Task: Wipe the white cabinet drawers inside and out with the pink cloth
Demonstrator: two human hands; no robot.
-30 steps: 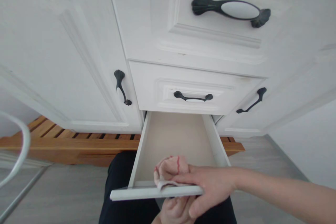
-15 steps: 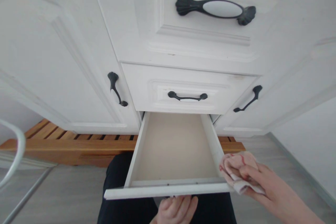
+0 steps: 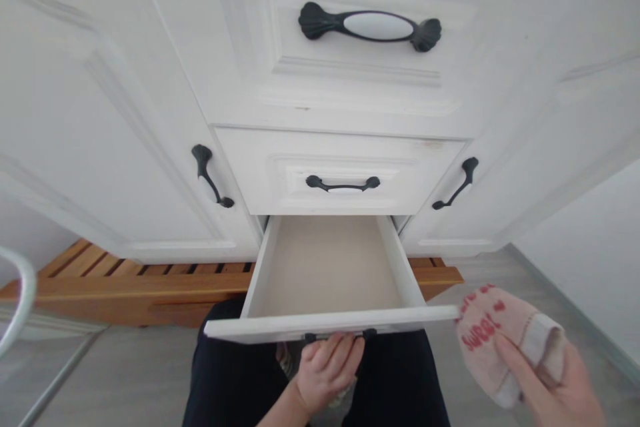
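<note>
A big white cabinet (image 3: 95, 167) fills most of the view, with a gray floor (image 3: 145, 373) below and a white wall (image 3: 590, 233) at the right. A brown wooden bench with slats (image 3: 200, 290) is low down at the cabinet's foot. The person's legs in dark pants (image 3: 225, 373) are under the front of the drawer (image 3: 260, 327), which is pulled out from the cabinet. The drawer looks stiff and is likely heavier than the cloth; its handle is a good place to hold it.

The right hand (image 3: 560, 393) pinches the pink cloth (image 3: 483, 347), thumb on top. The cloth is just beside the right end of the drawer front; whether they touch is hard to tell. It looks light, soft and floppy, with nothing to break, so a bunched part is easy to grip. The left hand (image 3: 327, 367) has its fingers curled on the dark handle (image 3: 370, 333).

Half a second ago, the cloth was bunched up on the drawer's right front corner. Now it is farther out and flatter, and its red letters show. The drawer shows less of its inside, and more of the handle can be seen.
</note>
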